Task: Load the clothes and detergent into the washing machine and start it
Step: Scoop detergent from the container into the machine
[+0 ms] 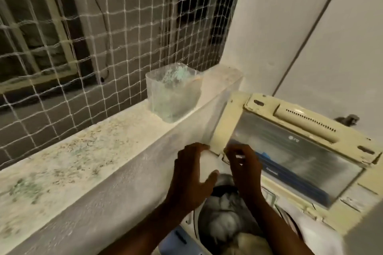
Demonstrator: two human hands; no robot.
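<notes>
The washing machine's yellowed lid (269, 109) with a glass window stands raised at the right. Below it the drum holds grey and cream clothes (226, 219). My left hand (190, 176) is wrapped around a blurred white container (208, 162) above the drum's far-left rim. My right hand (244, 167) is right beside it, with its fingertips pinched on a small white part at the container's top. The picture is too blurred to tell what the container is.
A speckled concrete ledge (83, 151) runs along the left, with a clear plastic tub (174, 97) of greenish stuff on it. White netting (103, 37) covers the window grille behind. A white wall (279, 27) rises behind the machine.
</notes>
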